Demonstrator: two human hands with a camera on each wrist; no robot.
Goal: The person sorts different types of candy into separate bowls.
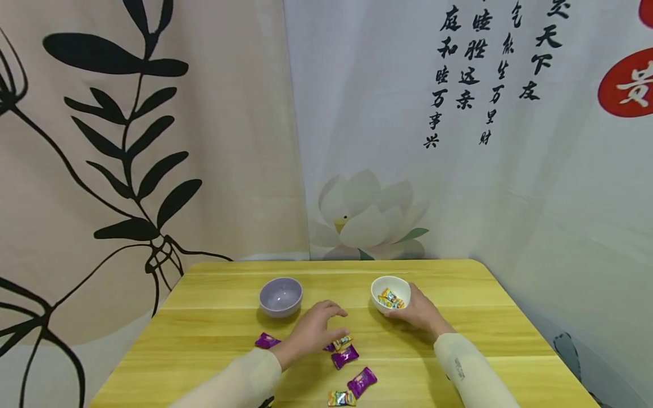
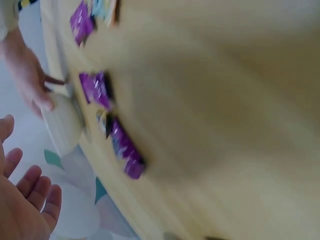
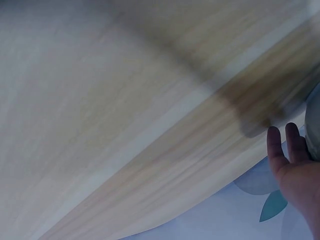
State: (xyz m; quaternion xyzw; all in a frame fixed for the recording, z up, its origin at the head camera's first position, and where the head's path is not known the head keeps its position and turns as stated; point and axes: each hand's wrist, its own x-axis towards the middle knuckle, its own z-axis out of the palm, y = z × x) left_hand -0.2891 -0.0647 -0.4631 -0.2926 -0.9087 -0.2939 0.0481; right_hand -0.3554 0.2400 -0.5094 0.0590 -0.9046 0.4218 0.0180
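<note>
My right hand (image 1: 419, 310) holds a small white bowl (image 1: 389, 281) by its right side, fingers round the wall. Several yellow-wrapped candies (image 1: 390, 298) lie inside it. In the right wrist view, only a grey sliver of this bowl (image 3: 313, 122) shows beside the fingers. My left hand (image 1: 312, 330) hovers over the table with fingers spread and slightly bent, holding nothing. Close to its thumb lie a yellow-wrapped candy (image 1: 343, 341) and a purple-wrapped candy (image 1: 345, 357), while another purple candy (image 1: 266, 340) lies left of the wrist.
A purple-grey bowl (image 1: 280, 311) stands at the back left of the wooden table (image 1: 214, 317). Nearer the front lie another purple candy (image 1: 362, 382) and a yellow candy (image 1: 341, 398). A printed curtain (image 1: 245, 141) hangs behind the table's far edge.
</note>
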